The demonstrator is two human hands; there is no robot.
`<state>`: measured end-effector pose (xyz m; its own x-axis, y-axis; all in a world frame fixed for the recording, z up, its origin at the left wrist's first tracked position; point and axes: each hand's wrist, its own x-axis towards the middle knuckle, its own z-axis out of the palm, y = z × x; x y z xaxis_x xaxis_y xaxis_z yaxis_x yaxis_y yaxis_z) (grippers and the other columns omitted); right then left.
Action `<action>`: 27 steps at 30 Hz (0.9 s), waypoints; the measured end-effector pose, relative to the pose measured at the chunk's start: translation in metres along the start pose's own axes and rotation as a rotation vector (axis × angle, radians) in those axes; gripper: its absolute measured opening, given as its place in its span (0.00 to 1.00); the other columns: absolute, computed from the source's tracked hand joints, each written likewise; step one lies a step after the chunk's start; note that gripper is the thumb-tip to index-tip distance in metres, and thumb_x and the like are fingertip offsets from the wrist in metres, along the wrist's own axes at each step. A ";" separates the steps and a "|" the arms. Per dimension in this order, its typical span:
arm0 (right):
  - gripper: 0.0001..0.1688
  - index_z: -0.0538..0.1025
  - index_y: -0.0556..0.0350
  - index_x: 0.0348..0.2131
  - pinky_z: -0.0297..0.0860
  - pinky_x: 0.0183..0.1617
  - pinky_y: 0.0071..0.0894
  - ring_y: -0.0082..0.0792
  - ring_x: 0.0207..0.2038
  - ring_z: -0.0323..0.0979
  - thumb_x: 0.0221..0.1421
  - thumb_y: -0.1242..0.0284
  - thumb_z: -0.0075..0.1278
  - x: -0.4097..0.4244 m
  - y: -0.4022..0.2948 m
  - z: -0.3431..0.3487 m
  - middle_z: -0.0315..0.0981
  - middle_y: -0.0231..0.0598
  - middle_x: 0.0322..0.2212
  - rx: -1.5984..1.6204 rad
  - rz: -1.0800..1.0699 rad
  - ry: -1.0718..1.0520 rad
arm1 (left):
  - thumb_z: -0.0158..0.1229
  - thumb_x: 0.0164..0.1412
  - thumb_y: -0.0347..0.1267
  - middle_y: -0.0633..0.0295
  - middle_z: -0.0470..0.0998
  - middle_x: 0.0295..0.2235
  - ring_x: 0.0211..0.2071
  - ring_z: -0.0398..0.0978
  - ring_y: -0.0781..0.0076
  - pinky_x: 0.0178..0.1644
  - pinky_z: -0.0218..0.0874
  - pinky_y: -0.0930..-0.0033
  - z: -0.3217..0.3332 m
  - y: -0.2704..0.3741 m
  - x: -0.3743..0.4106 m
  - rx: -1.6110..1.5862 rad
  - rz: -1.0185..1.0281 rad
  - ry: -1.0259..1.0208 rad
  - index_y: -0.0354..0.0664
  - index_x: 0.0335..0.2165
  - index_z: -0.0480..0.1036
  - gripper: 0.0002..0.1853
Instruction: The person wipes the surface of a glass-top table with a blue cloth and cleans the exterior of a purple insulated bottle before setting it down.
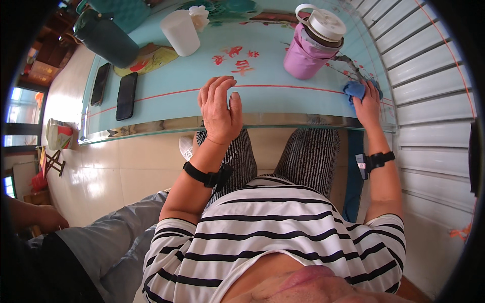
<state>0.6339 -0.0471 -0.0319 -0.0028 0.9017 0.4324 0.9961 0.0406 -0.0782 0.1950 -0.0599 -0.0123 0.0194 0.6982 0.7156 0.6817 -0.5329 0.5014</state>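
My right hand [367, 102] presses a crumpled blue cloth [354, 89] onto the glass tabletop [257, 102] near its right edge. My left hand [221, 108] is over the table's front edge, fingers slightly bent and thumb apart, with nothing in it. Between and beyond the hands stands a pink-sleeved bottle [307, 57] with a white lid and a carry loop. A white cylinder [181, 33], perhaps a tissue roll, stands farther back, beside a pale artificial flower [199, 18].
Two dark smartphones [127, 96] [100, 84] lie at the table's left, near a dark green jug [107, 39]. A white slatted shutter [428, 91] borders the right side. Another person's grey-trousered leg [113, 223] is at lower left. A white bucket [60, 135] stands on the floor.
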 end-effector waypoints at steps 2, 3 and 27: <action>0.34 0.68 0.56 0.56 0.52 0.65 0.51 0.57 0.60 0.57 0.53 0.60 0.51 0.003 -0.007 0.011 0.61 0.55 0.57 -0.066 -0.018 0.041 | 0.50 0.58 0.27 0.58 0.76 0.44 0.50 0.69 0.55 0.56 0.54 0.58 0.000 0.005 0.002 0.042 -0.019 -0.028 0.39 0.41 0.71 0.12; 0.34 0.67 0.56 0.56 0.52 0.65 0.51 0.57 0.60 0.57 0.53 0.60 0.51 0.004 -0.012 0.015 0.61 0.55 0.57 -0.099 -0.026 0.061 | 0.51 0.57 0.27 0.58 0.76 0.43 0.50 0.69 0.55 0.56 0.54 0.57 0.001 0.005 0.002 0.054 -0.014 -0.036 0.39 0.41 0.71 0.12; 0.40 0.62 0.50 0.60 0.48 0.67 0.48 0.50 0.64 0.51 0.55 0.50 0.45 0.056 0.147 0.022 0.54 0.46 0.62 -0.119 0.385 -0.239 | 0.53 0.58 0.30 0.58 0.76 0.42 0.49 0.70 0.55 0.54 0.56 0.58 0.005 0.006 0.001 0.160 -0.020 -0.146 0.40 0.42 0.72 0.12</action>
<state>0.7779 0.0190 -0.0389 0.3631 0.9158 0.1719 0.9317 -0.3539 -0.0826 0.2023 -0.0597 -0.0110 0.1027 0.7757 0.6227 0.7904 -0.4437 0.4224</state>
